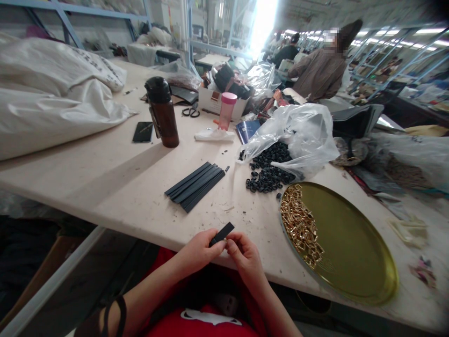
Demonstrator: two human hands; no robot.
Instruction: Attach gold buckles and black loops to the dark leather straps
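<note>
Near the table's front edge, my left hand (201,247) is closed around a black strap (223,231), whose flat end sticks out past the fingers. My right hand (245,256) pinches at the strap's near side, where a tiny gold-coloured piece shows between the fingertips; it looks like a buckle but is mostly hidden. Beyond the hands lies a bundle of black straps (196,185). To the right, gold buckles (301,227) are heaped on the left part of a round gold tray (354,243). Small black loops (268,175) spill from a clear plastic bag (305,131).
A brown bottle (164,114), a phone (142,132), black scissors (191,111) and a pink-lidded cup (227,112) stand or lie farther back. A large white sack (52,98) covers the left side. Behind the cluttered far end, a person (321,70) is seen.
</note>
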